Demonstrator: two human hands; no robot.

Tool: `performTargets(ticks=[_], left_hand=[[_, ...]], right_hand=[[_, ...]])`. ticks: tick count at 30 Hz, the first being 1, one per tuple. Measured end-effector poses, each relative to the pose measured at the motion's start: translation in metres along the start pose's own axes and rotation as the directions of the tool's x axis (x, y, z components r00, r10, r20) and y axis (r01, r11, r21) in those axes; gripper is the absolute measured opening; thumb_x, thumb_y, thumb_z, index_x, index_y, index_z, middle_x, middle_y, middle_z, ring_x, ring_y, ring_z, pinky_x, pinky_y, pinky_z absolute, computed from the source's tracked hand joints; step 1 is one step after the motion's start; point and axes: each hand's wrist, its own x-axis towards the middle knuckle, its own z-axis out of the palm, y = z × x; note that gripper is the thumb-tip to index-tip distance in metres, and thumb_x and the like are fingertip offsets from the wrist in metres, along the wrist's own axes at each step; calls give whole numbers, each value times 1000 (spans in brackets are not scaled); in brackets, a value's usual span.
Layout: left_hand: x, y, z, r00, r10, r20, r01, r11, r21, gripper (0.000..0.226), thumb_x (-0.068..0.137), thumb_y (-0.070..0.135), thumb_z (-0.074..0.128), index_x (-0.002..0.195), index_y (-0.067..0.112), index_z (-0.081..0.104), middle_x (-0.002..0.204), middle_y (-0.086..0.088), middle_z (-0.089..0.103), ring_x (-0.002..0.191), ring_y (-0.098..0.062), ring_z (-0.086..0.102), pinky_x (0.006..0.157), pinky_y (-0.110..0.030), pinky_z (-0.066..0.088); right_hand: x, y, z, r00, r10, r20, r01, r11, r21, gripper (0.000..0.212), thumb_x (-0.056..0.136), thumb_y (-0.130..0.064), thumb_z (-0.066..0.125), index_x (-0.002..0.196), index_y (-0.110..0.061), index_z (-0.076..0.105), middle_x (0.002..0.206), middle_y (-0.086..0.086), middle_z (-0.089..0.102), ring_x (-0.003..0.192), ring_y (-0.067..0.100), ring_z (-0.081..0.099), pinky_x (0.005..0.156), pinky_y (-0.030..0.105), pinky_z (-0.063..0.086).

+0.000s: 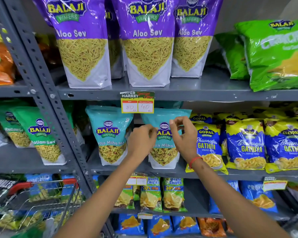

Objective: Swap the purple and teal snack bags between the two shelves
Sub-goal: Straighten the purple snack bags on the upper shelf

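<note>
Teal snack bags [110, 134], glossy stand-up pouches with clear windows of mixed snack, stand on the middle shelf [120, 166], two side by side with a gap between. The left hand [142, 140] and right hand [182, 134] pinch the right-hand teal bag [163, 152] at its upper sides. Purple bags [148, 40] stand upright on the grey metal shelf above [196, 95], whose price tag [137, 104] overhangs the edge.

purple bags [148, 40]: tops cut off by the upper edge
right teal bag [163, 152]: name partly hidden behind both hands
price tag [137, 106]: small print unreadable
</note>
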Motion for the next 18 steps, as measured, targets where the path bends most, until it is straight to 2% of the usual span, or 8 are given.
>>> performTargets(ticks=[2,4,9,11,12,15,16,18], left_hand=[[11,29,-32,990,88,-114,-96,994,-61,36,90,47,41,81,21,65,69,1,73,66,-26,69,64,-41,56],[25,55,-64,948,175,-267,-201,977,-72,33,91,44,42,86,21,65,73,-1,76,69,-27,71,65,-42,55],[70,92,-115,737,306,-603,-422,905,-58,28,94,30,46,104,12,65,86,-11,77,76,-31,73,67,-46,57],[94,95,-122,683,306,-663,-456,888,-59,30,93,25,45,110,6,63,98,-14,74,88,-32,70,78,-44,55],[105,95,-123,689,303,-659,-444,894,-53,35,93,24,44,115,3,61,107,-16,71,98,-33,67,88,-42,50],[136,83,-115,802,239,-547,-324,944,-62,61,88,36,38,135,-4,44,135,-27,51,126,-42,47,107,-40,31],[142,76,-109,846,192,-498,-270,959,-89,70,86,42,37,139,-5,37,142,-30,42,133,-44,39,111,-44,27],[146,62,-100,917,77,-392,-159,971,-181,85,84,50,43,145,-4,23,151,-32,26,142,-44,25,116,-47,21]], right_hand=[[25,-38,-4,993,-103,-55,105,994,34,26,90,-28,55,80,-4,59,74,4,60,67,14,56,65,23,45],[52,-71,-8,974,-187,-126,195,979,55,24,91,-24,54,84,-2,59,76,12,63,68,23,58,66,28,47],[113,-117,-13,923,-316,-220,338,938,70,22,93,-20,51,91,0,58,82,19,62,73,35,59,69,44,50],[134,-122,-8,914,-334,-230,353,935,43,24,93,-22,51,95,0,58,88,19,61,81,33,58,74,44,49],[143,-122,-5,918,-327,-224,340,940,21,27,92,-25,50,98,0,58,92,18,61,86,31,57,79,43,48],[167,-107,7,963,-234,-135,225,971,-83,47,90,-38,50,114,2,56,109,20,61,103,30,53,93,30,35],[172,-101,11,984,-163,-66,156,983,-94,55,89,-42,52,122,2,52,118,22,59,111,33,51,97,29,32],[176,-88,19,996,4,94,0,999,-44,77,85,-56,55,138,-2,40,137,20,51,127,32,46,109,39,33]])
